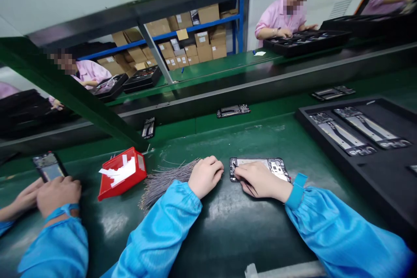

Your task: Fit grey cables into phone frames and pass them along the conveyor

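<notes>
An opened phone body (279,168) lies flat on the green bench, its long side running left to right. My right hand (260,178) rests over its left half, fingers closed round a slim dark tool that looks like tweezers (251,189). The fingertips and the tool's tip are at the phone's left end, partly hidden. To the left, a heap of thin grey cables (166,180) is spread on the bench. My left hand (206,176) sits at the heap's right end with its fingers curled together; whatever is in them is hidden.
A red bin (122,178) with white paper strips stands left of the cables. A co-worker's hands (57,193) hold another phone body (49,166) further left. A black tray (345,173) with phone bodies is at right. Several phone bodies (233,110) lie along the back strip.
</notes>
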